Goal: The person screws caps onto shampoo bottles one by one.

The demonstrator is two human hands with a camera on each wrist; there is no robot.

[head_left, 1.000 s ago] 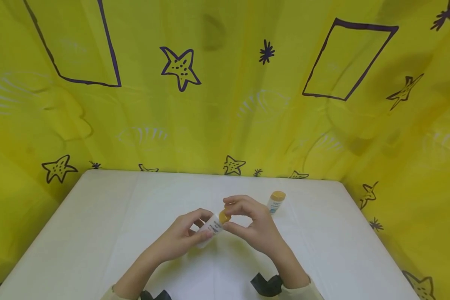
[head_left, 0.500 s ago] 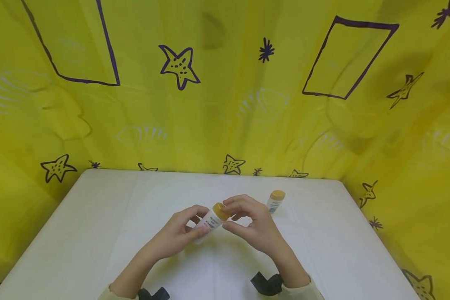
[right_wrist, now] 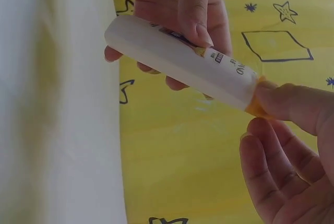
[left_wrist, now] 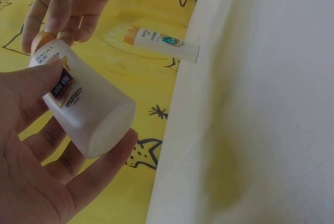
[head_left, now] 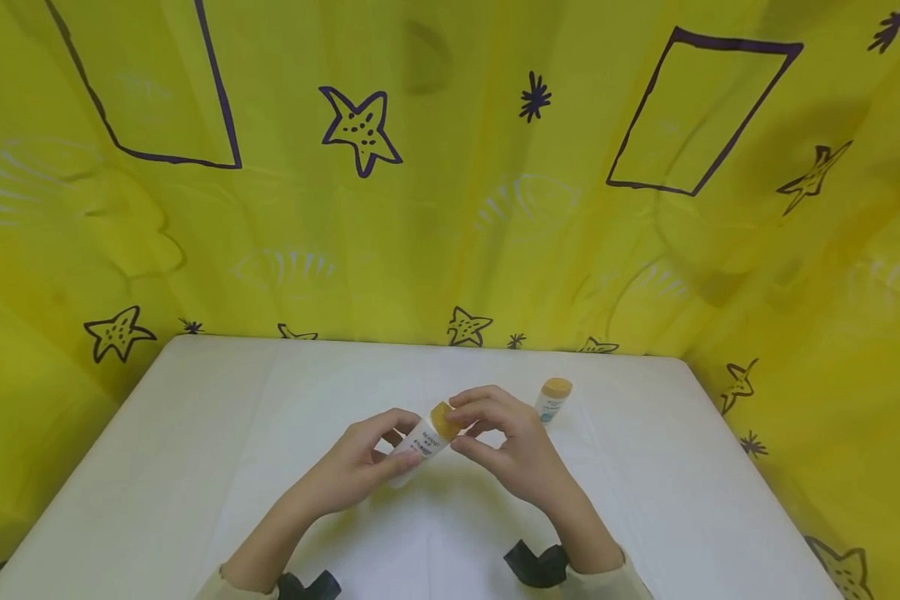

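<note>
My left hand [head_left: 363,462] grips a white shampoo bottle [head_left: 417,446] with an orange cap [head_left: 444,421], holding it tilted above the table. In the left wrist view the thumb lies across the label of the bottle [left_wrist: 91,104], and the bottle's base points toward the camera. My right hand [head_left: 517,446] pinches the cap. The right wrist view shows its thumb on the cap [right_wrist: 257,101] and fingertips just under it. A second white bottle [head_left: 551,402] with an orange cap stands upright to the right, behind the right hand.
A white-covered table [head_left: 195,433] lies under both hands. Behind it hangs a yellow curtain [head_left: 420,225] printed with stars and outlined shapes. Black straps [head_left: 536,564] are at the wrists.
A second ago the cap was partly hidden by the right fingers and looked apart from or flipped off the bottle's end; now it sits in line on the bottle. The bottle has risen slightly.
</note>
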